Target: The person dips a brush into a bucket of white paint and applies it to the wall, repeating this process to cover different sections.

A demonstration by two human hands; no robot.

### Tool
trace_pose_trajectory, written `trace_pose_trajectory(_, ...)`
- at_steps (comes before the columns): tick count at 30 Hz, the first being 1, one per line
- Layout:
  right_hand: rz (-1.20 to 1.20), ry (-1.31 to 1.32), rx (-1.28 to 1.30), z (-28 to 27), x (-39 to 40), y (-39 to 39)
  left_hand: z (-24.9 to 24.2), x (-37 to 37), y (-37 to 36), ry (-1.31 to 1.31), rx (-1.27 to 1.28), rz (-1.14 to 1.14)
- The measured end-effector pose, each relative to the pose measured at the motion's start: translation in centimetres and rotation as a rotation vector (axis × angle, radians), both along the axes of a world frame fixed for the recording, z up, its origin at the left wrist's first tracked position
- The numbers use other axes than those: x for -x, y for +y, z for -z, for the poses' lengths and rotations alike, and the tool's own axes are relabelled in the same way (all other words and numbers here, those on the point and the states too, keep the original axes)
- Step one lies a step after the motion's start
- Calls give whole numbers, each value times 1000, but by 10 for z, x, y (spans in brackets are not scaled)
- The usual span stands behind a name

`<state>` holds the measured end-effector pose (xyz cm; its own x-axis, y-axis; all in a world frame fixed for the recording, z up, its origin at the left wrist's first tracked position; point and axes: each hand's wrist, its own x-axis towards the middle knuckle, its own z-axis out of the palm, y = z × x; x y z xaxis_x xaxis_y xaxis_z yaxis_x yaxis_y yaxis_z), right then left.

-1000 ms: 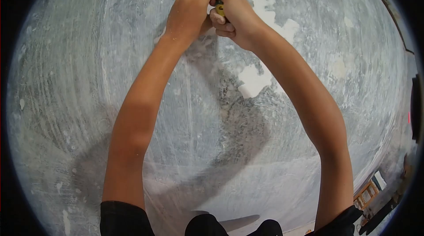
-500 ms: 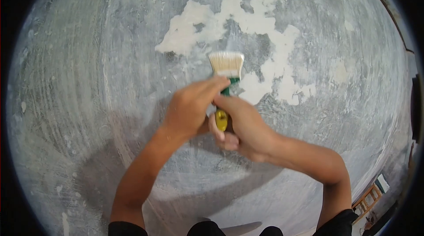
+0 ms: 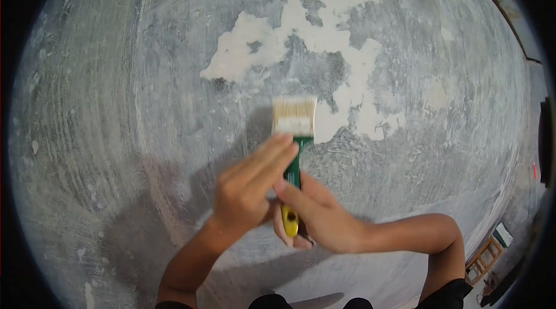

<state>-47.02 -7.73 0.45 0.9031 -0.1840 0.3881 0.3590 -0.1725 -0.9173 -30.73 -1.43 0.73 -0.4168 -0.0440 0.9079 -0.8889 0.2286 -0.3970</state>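
Observation:
A flat paintbrush (image 3: 293, 121) with pale bristles, a green handle and a yellow end points up against a grey plastered wall (image 3: 116, 106). My left hand (image 3: 249, 184) wraps the handle from the left, fingers stretched toward the ferrule. My right hand (image 3: 321, 216) grips the lower handle from the right, near the yellow end. The bristles touch the wall just below a ragged whitish patch (image 3: 324, 37) of bare plaster.
The wall fills nearly the whole view, streaked with pale brush marks. My arms' shadow falls across its lower middle. At the lower right edge stands a small wooden frame (image 3: 483, 254) on the floor, and a dark strip runs along the right edge.
Both hands have drawn the brush down the wall, from the top of the view to below the whitish patch. My arms have bent and pulled in.

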Motion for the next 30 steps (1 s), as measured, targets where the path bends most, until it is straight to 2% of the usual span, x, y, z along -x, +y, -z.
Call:
trace_pose_trajectory(3,40,-199,156,-45,-12,-2,-53,-10,-17,-70,138,21)
trace_pose_trajectory(5,74,-315,166,-82,-30,-17,-91,-17,-30,-60,167,37)
trace_pose_trajectory(8,91,-320,146,-135,-48,-38,-143,-40,-52,-90,222,15)
trace_pose_trajectory(10,137,-297,165,-153,-56,-48,-151,-43,-59,-95,241,10)
trace_pose_trajectory(12,153,-285,121,-145,-60,-52,-148,-43,-63,1,102,-9)
trace_pose_trajectory(18,59,-174,-36,-70,-52,-47,-73,-34,-41,28,-32,-76)
trace_pose_trajectory(21,48,-87,-110,-24,-45,-40,-29,-36,-41,22,-93,-37)
trace_pose_trajectory(23,98,-8,-248,5,-42,-36,0,-34,-40,46,-135,-28)
trace_pose_trajectory(30,57,140,-295,83,-36,-41,76,-28,-33,106,-263,-6)
